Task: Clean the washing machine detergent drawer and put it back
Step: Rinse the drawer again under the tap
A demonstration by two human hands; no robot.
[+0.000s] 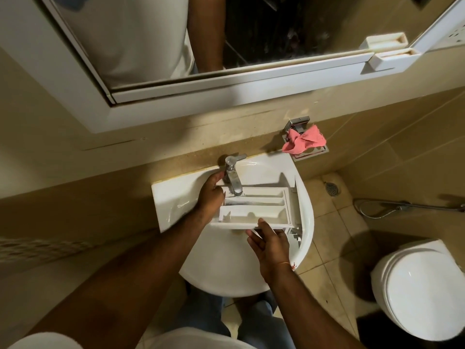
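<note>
1. L hand (pixel 210 195) grips the left end of the drawer (pixel 254 207), fingers curled round its edge, thumb side up near the tap (pixel 232 176).
2. R hand (pixel 269 244) is at the drawer's near long side; thumb lies on the top rim, fingers are fairly straight under/along the near wall, supporting it. Can't tell if any finger curls round the underside.
3. Drawer is white, long, w/ three lengthwise compartments. It's held level over the sink (pixel 226 273) bowl, open side up, long axis running left-right.
4. Its far-left corner sits right under the tap spout; whether water is running can't be told.
5. Drawer's right end has a wider front panel, reaching close to the sink's right rim.
6. Sink is white, rounded on the near side, w/ a flat ledge at left. Chrome tap stands at its far edge, lever on top.
7. Far right of the sink, a pink cloth (pixel 303 142) is draped on a metal wall-mounted dish (pixel 315 152).
8. Mirror (pixel 201 34) in a white frame hangs on the far wall above the sink, showing the person's torso and an arm.
9. White soap holder (pixel 392 57) is fixed at the mirror's right lower corner.
10. Right of the sink: tiled floor w/ a round drain (pixel 332 188), a hose sprayer (pixel 402 206) beyond it, and a white toilet (pixel 422 290), lid down, near right.
11. Beige walls and a beige counter edge surround the sink.
</note>
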